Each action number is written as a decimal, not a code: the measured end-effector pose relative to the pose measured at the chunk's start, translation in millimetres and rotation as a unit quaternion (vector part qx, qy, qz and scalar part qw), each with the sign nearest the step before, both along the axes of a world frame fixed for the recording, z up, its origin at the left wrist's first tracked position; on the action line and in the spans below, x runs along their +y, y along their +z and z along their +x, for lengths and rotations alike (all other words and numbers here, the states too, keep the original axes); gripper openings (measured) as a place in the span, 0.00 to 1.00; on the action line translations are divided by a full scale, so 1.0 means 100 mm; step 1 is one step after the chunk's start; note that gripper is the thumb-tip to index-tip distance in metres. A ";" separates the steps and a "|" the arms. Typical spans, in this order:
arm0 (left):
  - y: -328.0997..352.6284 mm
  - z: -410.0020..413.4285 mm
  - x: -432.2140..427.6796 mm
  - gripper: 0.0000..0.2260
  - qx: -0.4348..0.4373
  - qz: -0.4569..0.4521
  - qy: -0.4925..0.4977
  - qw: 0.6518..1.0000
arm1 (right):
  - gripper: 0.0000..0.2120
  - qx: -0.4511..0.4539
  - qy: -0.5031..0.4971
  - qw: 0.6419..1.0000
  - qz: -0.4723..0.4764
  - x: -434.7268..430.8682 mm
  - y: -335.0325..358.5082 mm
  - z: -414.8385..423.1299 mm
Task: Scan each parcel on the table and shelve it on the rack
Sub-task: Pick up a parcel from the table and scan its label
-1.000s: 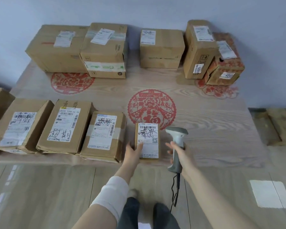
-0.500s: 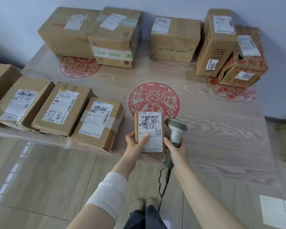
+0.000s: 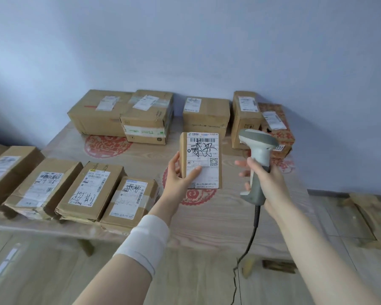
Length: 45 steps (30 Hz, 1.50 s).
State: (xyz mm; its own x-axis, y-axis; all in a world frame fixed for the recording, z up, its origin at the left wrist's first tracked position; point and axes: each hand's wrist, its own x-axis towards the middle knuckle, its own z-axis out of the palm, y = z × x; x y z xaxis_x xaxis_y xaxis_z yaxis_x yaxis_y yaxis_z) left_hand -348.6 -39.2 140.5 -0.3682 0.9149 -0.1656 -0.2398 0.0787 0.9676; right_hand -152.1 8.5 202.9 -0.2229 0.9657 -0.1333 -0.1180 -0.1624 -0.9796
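Left hand [image 3: 178, 173] around small parcel [image 3: 201, 160], right hand [image 3: 267, 183] around scanner [image 3: 259, 148], fingertips [image 3: 240, 163] blurred, perhaps loose.

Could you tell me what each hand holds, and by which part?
The left hand grips the small brown cardboard parcel at its lower left edge; the right hand, the grey barcode scanner by its handle.

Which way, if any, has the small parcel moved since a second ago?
Yes. The parcel lay flat on the table; now the left hand holds it upright, lifted off it.
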 end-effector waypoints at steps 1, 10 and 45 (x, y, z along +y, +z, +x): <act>0.06 0.00 0.02 0.35 0.005 0.005 0.002 1.000 | 0.07 0.011 0.020 1.000 0.010 0.00 0.14 0.01; 0.35 0.08 0.11 0.36 0.026 0.040 0.033 0.998 | 0.21 0.000 0.170 0.985 0.005 -0.23 0.70 -0.17; 0.53 -0.45 -0.45 0.33 -0.047 0.024 0.123 0.991 | 0.28 -0.049 0.086 0.994 0.044 -0.28 0.15 -0.80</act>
